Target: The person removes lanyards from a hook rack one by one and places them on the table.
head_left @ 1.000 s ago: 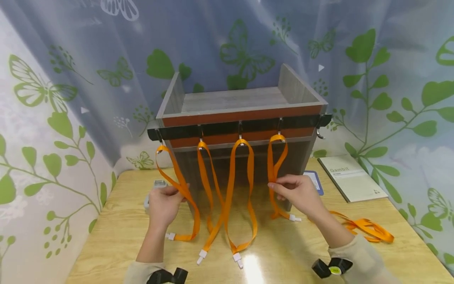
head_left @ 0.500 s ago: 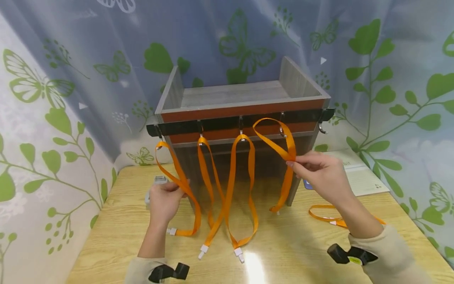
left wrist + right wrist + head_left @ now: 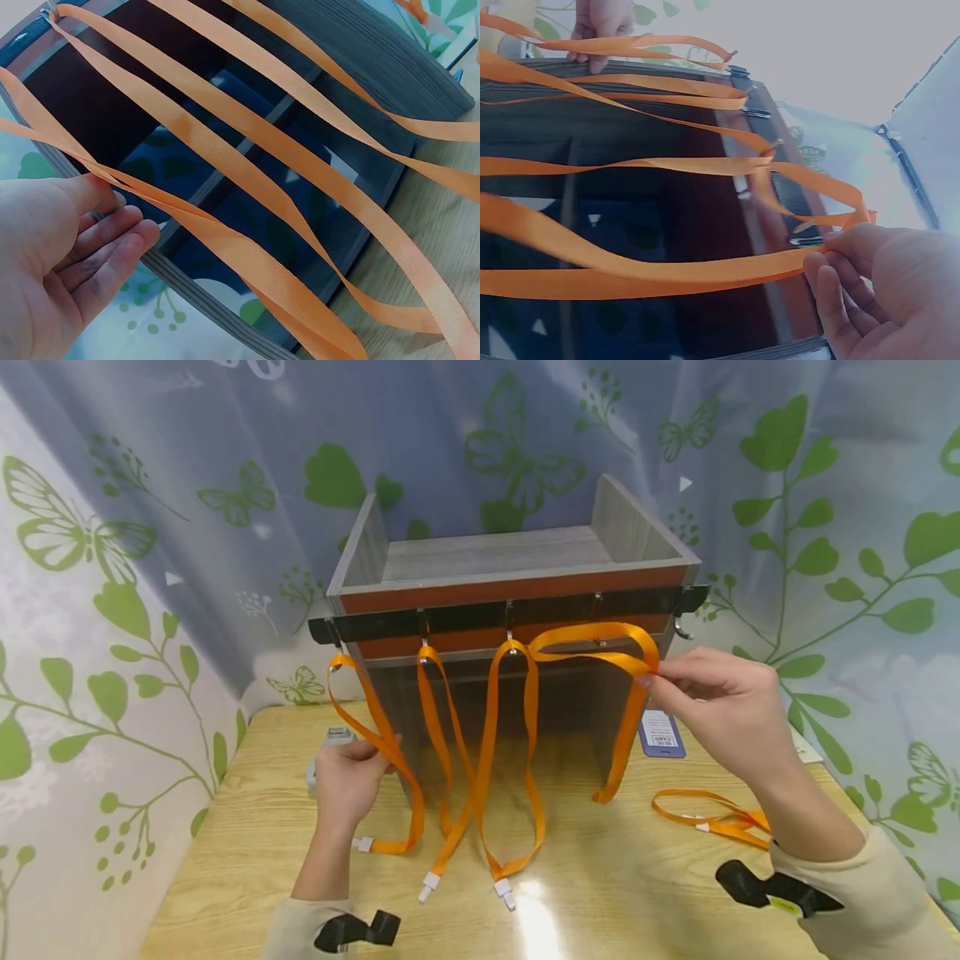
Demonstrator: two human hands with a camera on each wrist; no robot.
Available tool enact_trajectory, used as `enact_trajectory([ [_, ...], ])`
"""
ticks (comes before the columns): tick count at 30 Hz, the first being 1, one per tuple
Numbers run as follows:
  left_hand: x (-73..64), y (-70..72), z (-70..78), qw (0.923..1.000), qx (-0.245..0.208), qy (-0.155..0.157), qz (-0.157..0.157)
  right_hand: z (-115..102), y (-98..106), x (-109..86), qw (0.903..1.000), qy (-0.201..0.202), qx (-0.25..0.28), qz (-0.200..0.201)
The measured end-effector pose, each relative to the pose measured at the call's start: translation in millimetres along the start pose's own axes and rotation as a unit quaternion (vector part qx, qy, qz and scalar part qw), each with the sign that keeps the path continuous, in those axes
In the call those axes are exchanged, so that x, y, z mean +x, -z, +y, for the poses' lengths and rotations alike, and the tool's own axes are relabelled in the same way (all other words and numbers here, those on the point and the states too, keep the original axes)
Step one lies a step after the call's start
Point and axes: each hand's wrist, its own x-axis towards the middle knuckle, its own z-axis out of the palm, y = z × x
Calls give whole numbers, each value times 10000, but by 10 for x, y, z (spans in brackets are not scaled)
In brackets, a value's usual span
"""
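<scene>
My right hand [image 3: 727, 706] pinches an orange lanyard [image 3: 628, 735] right of the fourth hook. Its upper loop sticks out leftward before the black hook rail [image 3: 465, 622], and its straps hang below. Whether that loop still touches the hook, I cannot tell. On the far left, another orange lanyard [image 3: 408, 793] hangs from the first hook; thumb and index finger of my left hand [image 3: 348, 781] pinch it where its straps cross, as the left wrist view [image 3: 86, 247] shows. Two more lanyards [image 3: 489, 760] with white clips hang from the middle hooks.
The rail runs across a grey wooden shelf unit [image 3: 487, 558] standing on the table [image 3: 247, 860]. A loose orange lanyard [image 3: 720, 818] lies at right, near a blue-edged card [image 3: 662, 735] and a partly covered notebook [image 3: 804, 750]. The rightmost hook [image 3: 682, 628] carries nothing.
My right hand has moved right and upward, drawing the lanyard along. Its loop, hanging at the fourth hook before, now tips over to the left. The left hand has hardly moved.
</scene>
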Motion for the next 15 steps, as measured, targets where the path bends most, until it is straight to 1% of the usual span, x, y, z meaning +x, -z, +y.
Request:
enact_trajectory([
  [1,0,0,-1,10000,10,-1,3,-14,14,10,9999,46,75,67],
  [5,-6,-4,-7,10000,17,5,23,-48,68,43,9960,221,816,305],
  [8,-11,-7,-4,10000,22,29,9,-67,110,45,9925,275,1124,391],
  [11,-9,-5,5,10000,37,33,-17,-89,151,25,9925,184,1143,403],
  [14,-9,0,11,10000,23,41,-43,-94,181,-10,9906,58,1314,387],
  [15,-8,0,12,10000,10,42,-49,-94,190,-28,9917,-10,1229,374],
])
